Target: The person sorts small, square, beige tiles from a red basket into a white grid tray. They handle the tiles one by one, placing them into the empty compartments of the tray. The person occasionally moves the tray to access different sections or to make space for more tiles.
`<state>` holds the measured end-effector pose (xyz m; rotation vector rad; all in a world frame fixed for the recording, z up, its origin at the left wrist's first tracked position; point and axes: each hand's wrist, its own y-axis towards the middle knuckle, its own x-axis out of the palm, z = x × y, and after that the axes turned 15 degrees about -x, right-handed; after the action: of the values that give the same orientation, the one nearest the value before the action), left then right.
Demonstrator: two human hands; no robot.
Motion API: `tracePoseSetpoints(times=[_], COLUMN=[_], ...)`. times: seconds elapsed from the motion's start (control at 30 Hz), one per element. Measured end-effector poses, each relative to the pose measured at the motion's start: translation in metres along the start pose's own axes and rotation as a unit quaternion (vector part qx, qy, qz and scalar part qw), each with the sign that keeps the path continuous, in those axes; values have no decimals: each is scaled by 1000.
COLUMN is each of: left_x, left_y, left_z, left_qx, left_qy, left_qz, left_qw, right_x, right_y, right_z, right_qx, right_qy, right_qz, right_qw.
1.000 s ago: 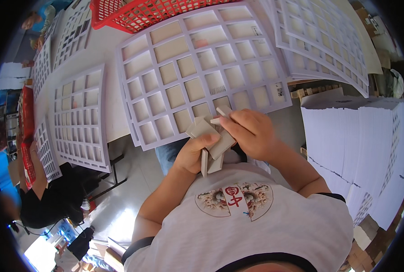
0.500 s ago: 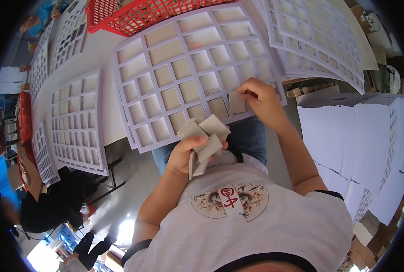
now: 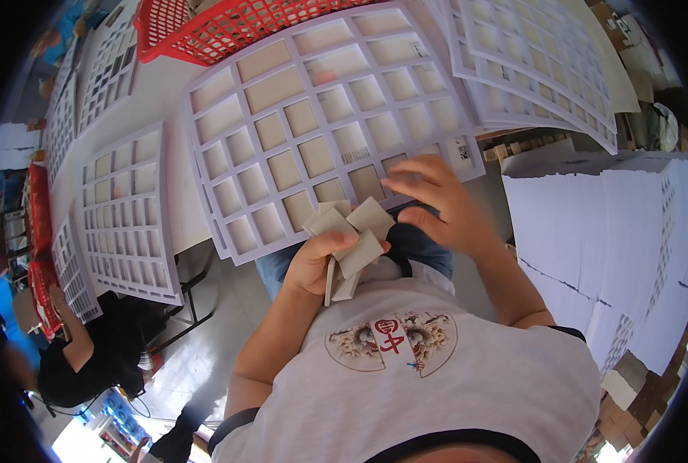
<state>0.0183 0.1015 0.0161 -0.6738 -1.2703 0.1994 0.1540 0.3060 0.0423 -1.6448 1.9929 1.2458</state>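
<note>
Several flat beige rectangular pieces [image 3: 363, 251] are fanned out in my left hand [image 3: 313, 262], its thumb pressed on top of them. The bundle sits just off the near edge of a white grid tray [image 3: 251, 253] with many compartments. My right hand [image 3: 440, 202] is beside the bundle, over the tray's near right part, fingers apart and slightly blurred; no piece shows in it. Behind its fingertips a beige piece [image 3: 394, 163] lies in a near-row compartment, partly covered. Similar beige pieces [image 3: 284, 173] fill a middle band of the tray; other compartments show a white bottom.
A red plastic basket [image 3: 205, 38] stands at the tray's far edge. More white grid trays [image 3: 544, 62] are stacked at the far right, and another grid tray [image 3: 128, 216] lies left. A tall white stack [image 3: 583, 224] rises at right. A person in black [image 3: 89, 355] is at lower left.
The beige piece in my right hand has been let go at the near row of the tray. That hand has drawn toward the left-hand bundle and its fingers have opened.
</note>
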Motion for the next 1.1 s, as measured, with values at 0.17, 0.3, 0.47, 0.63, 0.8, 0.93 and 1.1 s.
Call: tracePoseSetpoints(times=[0.17, 0.3, 0.47, 0.63, 0.8, 0.93, 1.1], left_x=[15, 13, 12, 11, 19, 31, 22], left_y=[8, 10, 19, 19, 14, 13, 6], left_z=[-3, -3, -1, 1, 4, 0, -2], left_qx=[4, -28, -5, -7, -12, -36, 21], left_qy=[39, 73, 86, 50, 54, 108, 107], left_qz=[-3, -25, -7, -33, -27, -28, 27], left_qw=[999, 997, 996, 998, 998, 993, 994], right_x=[3, -18, -15, -13, -17, -6, -8], right_y=[-3, -14, -23, -10, -35, -14, 4], right_z=[-14, 41, 54, 26, 13, -8, -33], right_qx=[213, 300, 260, 388, 39, 133, 300], right_qy=[194, 227, 53, 9, -249, 81, 228], right_qz=[115, 267, 143, 110, -13, 102, 10], right_qw=[951, 887, 953, 915, 968, 983, 926])
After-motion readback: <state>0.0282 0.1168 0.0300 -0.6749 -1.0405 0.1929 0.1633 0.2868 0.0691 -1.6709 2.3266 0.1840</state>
